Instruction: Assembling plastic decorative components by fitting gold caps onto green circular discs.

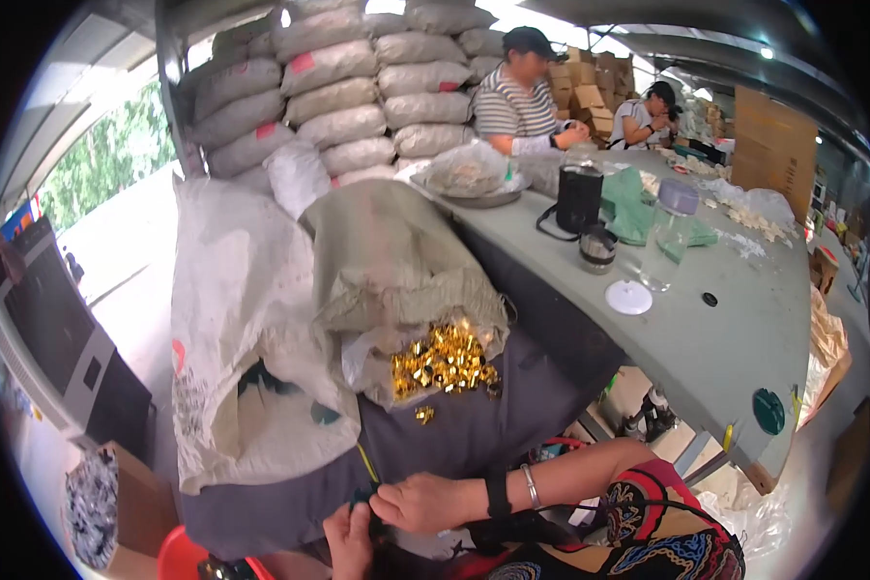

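Observation:
My left hand and my right hand are close together at the near edge of a dark cloth-covered surface. Both are closed, fingertips pinched around something small and dark between them, mostly hidden by the fingers. A thin yellow strip lies just beyond my right fingers. Ahead, shiny gold-coloured metal pieces spill from the mouth of an olive woven sack. One loose gold piece sits apart from the pile. At the left lies an open white woven sack with dark green pieces inside.
A grey-green table on the right holds a clear bottle, a black flask, a white lid and a metal tray. Lower left are a red tub and a cardboard box. Two people sit beyond.

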{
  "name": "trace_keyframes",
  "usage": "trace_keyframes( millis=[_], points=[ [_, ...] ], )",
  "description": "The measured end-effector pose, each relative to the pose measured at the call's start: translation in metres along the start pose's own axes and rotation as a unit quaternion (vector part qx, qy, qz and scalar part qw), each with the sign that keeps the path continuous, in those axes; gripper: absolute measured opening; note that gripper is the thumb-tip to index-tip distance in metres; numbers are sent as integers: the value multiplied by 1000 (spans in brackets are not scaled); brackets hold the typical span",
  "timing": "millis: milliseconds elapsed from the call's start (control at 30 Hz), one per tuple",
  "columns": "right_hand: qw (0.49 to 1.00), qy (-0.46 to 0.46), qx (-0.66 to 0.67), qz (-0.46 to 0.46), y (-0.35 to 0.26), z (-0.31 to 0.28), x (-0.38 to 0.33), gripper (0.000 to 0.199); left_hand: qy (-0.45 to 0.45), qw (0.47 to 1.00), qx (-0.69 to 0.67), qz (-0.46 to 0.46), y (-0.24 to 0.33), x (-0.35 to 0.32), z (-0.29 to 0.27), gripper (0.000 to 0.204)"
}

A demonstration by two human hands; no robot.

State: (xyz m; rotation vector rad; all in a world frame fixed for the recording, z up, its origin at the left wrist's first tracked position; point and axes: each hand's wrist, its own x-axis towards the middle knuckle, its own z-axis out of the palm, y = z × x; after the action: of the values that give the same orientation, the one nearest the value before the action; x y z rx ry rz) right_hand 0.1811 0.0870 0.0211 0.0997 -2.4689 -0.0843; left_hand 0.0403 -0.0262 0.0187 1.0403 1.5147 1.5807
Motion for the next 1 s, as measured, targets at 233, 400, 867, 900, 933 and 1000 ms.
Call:
trace_keyframes(
  millis=[233, 400, 867, 900, 933, 1000],
  points=[
    [987, 2, 12, 162, -19, 2, 17, 23, 97, 965, 156, 189, 8, 1, 5, 25],
    [927, 117, 202, 295, -26, 18, 32, 25, 136, 929, 214, 268, 12, 4, 6, 22],
    [988, -2, 104, 115, -9, 4, 29, 50, 97, 995, -4, 32, 3, 0, -11, 37],
    [989, -2, 102, 111, -9, 1, 30, 50, 94, 995, -2, 34, 4, 0, -11, 37],
    [989, -5, 102, 108, -9, -1, 30, 49, 88, 996, 0, 16, 5, 0, -11, 38],
    [993, 2, 81, 84, -7, -4, 30, 47, 82, 996, 13, 34, 6, -1, -11, 38]
  ],
)
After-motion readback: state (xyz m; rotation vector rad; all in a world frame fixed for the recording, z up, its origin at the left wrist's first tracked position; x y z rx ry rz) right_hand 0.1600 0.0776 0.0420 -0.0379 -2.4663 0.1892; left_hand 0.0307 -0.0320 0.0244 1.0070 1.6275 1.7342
